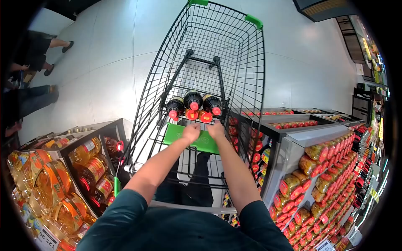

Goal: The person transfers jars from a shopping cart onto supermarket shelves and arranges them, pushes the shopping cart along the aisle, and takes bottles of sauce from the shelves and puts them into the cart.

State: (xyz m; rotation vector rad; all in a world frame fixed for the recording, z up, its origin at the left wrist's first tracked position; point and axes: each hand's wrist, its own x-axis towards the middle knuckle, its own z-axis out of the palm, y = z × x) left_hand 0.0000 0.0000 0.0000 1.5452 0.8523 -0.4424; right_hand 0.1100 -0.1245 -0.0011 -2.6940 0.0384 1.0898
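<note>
In the head view, a black wire shopping cart (pixel 155 79) stands before me. Three dark bottles with red caps, a left one (pixel 176 104), a middle one (pixel 193 98) and a right one (pixel 212 102), lean together in it. Two small red-lidded jars, a left one (pixel 191 114) and a right one (pixel 205 116), sit just in front of them. My left hand (pixel 191 132) is closed over the green seat panel (pixel 173 134). Beside it my right hand (pixel 216 130) is closed too, close by the right jar. What the fingers of either hand hold is hidden.
Stacked red-lidded jars (pixel 322 184) fill a display at right. Large oil bottles (pixel 50 180) and a crate of bottles (pixel 94 167) stand at left, close to the cart. People's legs (pixel 42 58) show at the far left on the pale floor (pixel 109 54).
</note>
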